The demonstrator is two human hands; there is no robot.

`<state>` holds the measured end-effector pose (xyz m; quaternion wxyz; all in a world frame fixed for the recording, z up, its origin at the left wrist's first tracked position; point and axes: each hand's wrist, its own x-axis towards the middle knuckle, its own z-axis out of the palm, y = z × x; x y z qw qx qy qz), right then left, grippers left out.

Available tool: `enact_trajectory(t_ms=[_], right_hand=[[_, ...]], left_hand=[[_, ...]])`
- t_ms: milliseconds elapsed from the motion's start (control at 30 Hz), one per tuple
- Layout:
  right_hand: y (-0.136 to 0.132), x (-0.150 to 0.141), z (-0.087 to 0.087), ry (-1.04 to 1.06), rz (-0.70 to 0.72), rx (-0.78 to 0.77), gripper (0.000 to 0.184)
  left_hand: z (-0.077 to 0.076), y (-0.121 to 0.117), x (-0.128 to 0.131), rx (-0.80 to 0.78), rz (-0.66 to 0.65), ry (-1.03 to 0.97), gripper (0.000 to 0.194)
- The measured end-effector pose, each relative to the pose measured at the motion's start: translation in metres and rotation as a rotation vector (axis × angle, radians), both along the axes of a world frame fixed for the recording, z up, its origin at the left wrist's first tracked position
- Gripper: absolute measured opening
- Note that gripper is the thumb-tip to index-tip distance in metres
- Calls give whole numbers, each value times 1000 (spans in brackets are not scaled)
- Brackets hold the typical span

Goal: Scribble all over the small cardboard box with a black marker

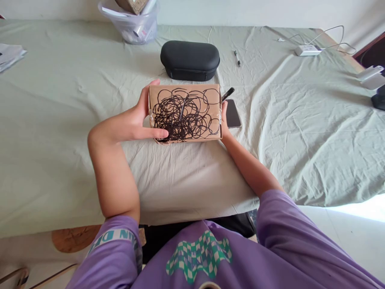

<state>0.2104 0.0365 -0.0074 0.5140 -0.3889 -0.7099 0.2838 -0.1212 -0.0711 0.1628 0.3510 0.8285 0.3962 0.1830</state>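
A brown cardboard box (192, 114), its facing side scribbled over with black looping lines, is held up above the cloth. My left hand (144, 116) grips its left end, with the thumb across the lower left of the scribbled side and the fingers going behind. My right hand (225, 120) is against the right end, mostly hidden by the box. A black marker (228, 94) sticks up at a slant from that hand. Just right of it lies a dark-screened phone (233, 113), partly covered by the hand and box.
A black zip case (190, 60) stands right behind the box, with a pen (237, 58) to its right. At the back are a clear plastic bin (140, 28) and a white power strip (308, 50) with a cable. Papers (11, 56) lie far left on the wrinkled tablecloth (60, 120).
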Motion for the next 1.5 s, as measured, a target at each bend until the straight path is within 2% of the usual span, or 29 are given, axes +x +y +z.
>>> enact_trajectory(t_ms=[67, 167, 233, 300, 367, 400, 467, 533, 567, 700, 800, 1000, 1133, 1233, 1333, 1433, 1500], right_hand=[[1, 6, 19, 117, -104, 36, 78], [-2, 18, 59, 315, -274, 146, 66], [-13, 23, 90, 347, -274, 194, 56], [-34, 22, 119, 396, -307, 344, 56], [-63, 15, 142, 314, -296, 405, 52], [-79, 9, 151, 287, -293, 412, 45], [-106, -3, 163, 291, -201, 425, 22], [-124, -11, 171, 251, -101, 396, 11], [-128, -12, 173, 210, -67, 354, 11], [-117, -10, 177, 107, 11, 189, 27], [-100, -6, 176, 186, 41, 223, 32], [-85, 1, 174, 233, -23, 234, 26], [-83, 6, 175, 246, -102, 193, 26], [-85, 9, 179, 197, -174, 180, 23], [-92, 12, 187, 275, -191, 320, 17], [-106, 12, 196, 408, -121, 426, 23], [-117, 11, 199, 399, -39, 388, 21]], left_hand=[[0, 0, -1, 3, -2, 4, 140], [-1, 2, 1, -8, -42, -32, 143], [-2, 1, 4, -14, -61, -53, 155], [-4, 0, 10, -2, -73, -46, 170], [-7, -2, 16, 28, -80, -27, 177], [-8, -3, 19, 41, -77, -22, 176], [-12, -5, 22, 67, -50, -25, 171], [-16, -5, 23, 79, -27, -45, 168], [-17, -5, 23, 73, -21, -59, 167], [-15, -6, 25, -11, -44, -126, 170], [-11, -9, 29, -10, -60, -104, 168], [-2, -20, 50, 169, 38, -82, 167], [7, -23, 63, 326, 7, -92, 160], [8, -22, 68, 376, -2, -72, 151], [3, -19, 71, 379, -34, -121, 148], [-2, -17, 73, 359, -46, -142, 146], [-1, -19, 76, 339, -39, -132, 142]])
